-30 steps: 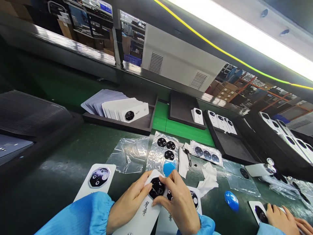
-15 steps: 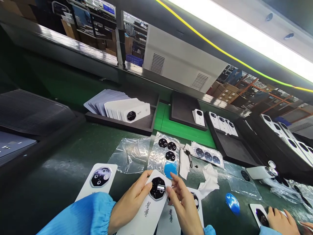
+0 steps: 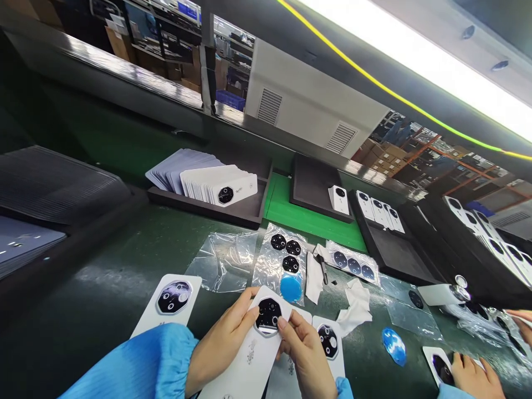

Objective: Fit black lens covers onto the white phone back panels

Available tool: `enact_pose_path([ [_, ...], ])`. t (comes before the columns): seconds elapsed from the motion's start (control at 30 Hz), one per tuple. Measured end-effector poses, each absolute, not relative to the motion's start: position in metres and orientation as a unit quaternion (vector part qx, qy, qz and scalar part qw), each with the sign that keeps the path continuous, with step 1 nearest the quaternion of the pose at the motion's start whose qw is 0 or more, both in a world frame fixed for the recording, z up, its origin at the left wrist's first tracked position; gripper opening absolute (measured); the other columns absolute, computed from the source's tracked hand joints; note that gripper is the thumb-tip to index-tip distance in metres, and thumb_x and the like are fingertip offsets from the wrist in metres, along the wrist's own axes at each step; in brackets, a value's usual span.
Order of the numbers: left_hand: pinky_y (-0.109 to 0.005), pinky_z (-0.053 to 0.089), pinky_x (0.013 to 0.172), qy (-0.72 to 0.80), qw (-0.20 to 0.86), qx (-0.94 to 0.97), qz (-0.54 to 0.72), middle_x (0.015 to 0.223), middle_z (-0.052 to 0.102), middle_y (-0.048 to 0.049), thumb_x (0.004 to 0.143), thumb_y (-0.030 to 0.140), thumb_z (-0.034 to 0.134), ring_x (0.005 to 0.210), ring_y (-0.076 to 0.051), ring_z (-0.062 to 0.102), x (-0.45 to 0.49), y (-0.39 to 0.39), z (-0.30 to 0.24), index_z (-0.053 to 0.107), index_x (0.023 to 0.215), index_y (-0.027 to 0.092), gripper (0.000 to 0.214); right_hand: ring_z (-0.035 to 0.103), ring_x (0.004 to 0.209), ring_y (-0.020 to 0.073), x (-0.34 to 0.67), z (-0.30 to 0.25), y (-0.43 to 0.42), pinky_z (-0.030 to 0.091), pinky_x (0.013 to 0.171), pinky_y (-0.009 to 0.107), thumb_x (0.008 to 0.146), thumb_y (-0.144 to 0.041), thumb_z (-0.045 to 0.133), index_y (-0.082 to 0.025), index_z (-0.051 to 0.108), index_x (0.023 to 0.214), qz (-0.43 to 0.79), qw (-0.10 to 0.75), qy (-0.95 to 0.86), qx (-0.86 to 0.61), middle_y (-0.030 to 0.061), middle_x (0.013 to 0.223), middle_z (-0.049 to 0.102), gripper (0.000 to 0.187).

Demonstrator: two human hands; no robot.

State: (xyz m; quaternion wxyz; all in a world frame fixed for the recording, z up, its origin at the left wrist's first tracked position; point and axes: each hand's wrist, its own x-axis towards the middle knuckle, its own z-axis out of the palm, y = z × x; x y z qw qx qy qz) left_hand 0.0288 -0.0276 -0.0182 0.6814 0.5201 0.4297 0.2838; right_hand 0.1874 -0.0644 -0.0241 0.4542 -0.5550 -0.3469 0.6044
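A white phone back cover (image 3: 239, 371) with dark lettering is held up at the bottom middle, tilted. My left hand (image 3: 220, 341) grips its left edge, thumb beside the black octagonal camera lens plate (image 3: 268, 316). On the other side, my right hand (image 3: 305, 354) has closed on the cover's right edge, its thumb pressing at the rim of the lens plate. Behind that hand lie two more white covers, one with its camera plate (image 3: 328, 341) showing. Another white cover (image 3: 152, 324) rests left of my blue sleeve.
Ahead lie lens plates on a clear plastic sheet (image 3: 260, 260), a blue round film (image 3: 291, 288), white cloths (image 3: 357, 305) and dark tweezers (image 3: 323, 270). Black trays (image 3: 199, 209) of covers stand behind. At the right, a co-worker's hand (image 3: 476, 377) touches a cover near a white bottle (image 3: 440, 293).
My right hand has moved in from beside the cover; its thumb now presses the lens plate's edge and its fingers close on the cover. A co-worker's other hand has shifted upward at the right edge.
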Motion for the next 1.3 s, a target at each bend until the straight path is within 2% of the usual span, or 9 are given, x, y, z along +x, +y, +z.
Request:
enact_pose_path([
  [0.1,-0.033,0.041,0.092,0.431,0.684,0.522,0.271,0.107,0.065,-0.0071,0.089,0.05,0.04,0.106,-0.027,0.057,0.028,-0.028,-0.015,0.048,0.12,0.02,0.044,0.045,0.047,0.0074,0.187,-0.035,-0.065,0.033,0.042,0.019,0.066,-0.056,0.075,-0.015,0.067,0.077,0.602,0.463,-0.343,-0.553,-0.0003,0.062,0.06,0.043],
  [0.43,-0.031,0.043,0.088,0.428,0.695,0.516,0.26,0.112,0.066,-0.0059,0.088,0.044,0.039,0.101,-0.025,0.06,0.027,-0.027,-0.018,0.045,0.126,0.02,0.045,0.044,0.047,0.0087,0.185,-0.041,-0.067,0.033,0.043,0.02,0.065,-0.055,0.075,-0.015,0.067,0.08,0.602,0.476,-0.299,-0.567,-0.001,0.057,0.058,0.043],
  [0.57,-0.033,0.042,0.09,0.412,0.709,0.508,0.265,0.111,0.065,-0.005,0.082,0.039,0.05,0.104,-0.025,0.059,0.029,-0.027,-0.022,0.046,0.121,0.021,0.043,0.047,0.05,0.0103,0.183,-0.03,-0.066,0.039,0.048,0.023,0.059,-0.055,0.079,-0.016,0.067,0.08,0.595,0.479,-0.276,-0.583,-0.001,0.062,0.058,0.045],
  [0.7,-0.034,0.042,0.092,0.419,0.693,0.53,0.252,0.108,0.065,-0.0046,0.074,0.031,0.059,0.11,-0.027,0.055,0.03,-0.027,-0.022,0.045,0.12,0.021,0.049,0.046,0.053,0.0097,0.18,-0.016,-0.065,0.039,0.051,0.022,0.056,-0.057,0.08,-0.016,0.066,0.075,0.573,0.472,-0.293,-0.603,-0.0034,0.059,0.055,0.047],
  [0.83,-0.036,0.041,0.094,0.409,0.707,0.52,0.249,0.107,0.065,-0.0051,0.072,0.035,0.058,0.112,-0.029,0.053,0.029,-0.025,-0.022,0.048,0.114,0.021,0.045,0.041,0.049,0.0077,0.178,-0.011,-0.063,0.034,0.047,0.021,0.054,-0.06,0.08,-0.017,0.061,0.067,0.562,0.47,-0.308,-0.607,-0.0063,0.054,0.05,0.049],
  [0.93,-0.036,0.041,0.095,0.398,0.735,0.49,0.249,0.112,0.064,-0.0057,0.072,0.039,0.058,0.11,-0.028,0.055,0.028,-0.025,-0.024,0.046,0.119,0.021,0.052,0.04,0.049,0.0075,0.179,-0.015,-0.064,0.033,0.046,0.02,0.056,-0.058,0.08,-0.017,0.06,0.066,0.571,0.475,-0.297,-0.6,-0.007,0.053,0.048,0.046],
  [1.03,-0.036,0.042,0.096,0.363,0.773,0.453,0.256,0.123,0.06,-0.0067,0.075,0.041,0.059,0.116,-0.028,0.054,0.027,-0.026,-0.026,0.043,0.126,0.021,0.057,0.043,0.051,0.0087,0.18,-0.02,-0.067,0.036,0.049,0.021,0.059,-0.056,0.079,-0.018,0.062,0.069,0.591,0.482,-0.27,-0.588,-0.0056,0.056,0.052,0.043],
  [1.13,-0.036,0.042,0.098,0.357,0.789,0.425,0.263,0.133,0.054,-0.0083,0.076,0.043,0.059,0.123,-0.029,0.049,0.027,-0.027,-0.027,0.039,0.131,0.021,0.063,0.053,0.056,0.0125,0.175,-0.022,-0.07,0.043,0.054,0.024,0.06,-0.051,0.08,-0.02,0.067,0.08,0.592,0.498,-0.267,-0.575,-0.0021,0.066,0.063,0.039],
  [1.3,-0.037,0.028,0.11,0.411,0.743,0.453,0.273,0.14,0.05,-0.0092,0.071,0.049,0.061,0.136,-0.031,0.034,0.026,-0.026,-0.025,0.044,0.131,0.02,0.07,0.065,0.072,0.0197,0.163,-0.02,-0.074,0.05,0.069,0.03,0.057,-0.04,0.085,-0.019,0.071,0.092,0.589,0.532,-0.26,-0.549,0.004,0.083,0.073,0.043],
])
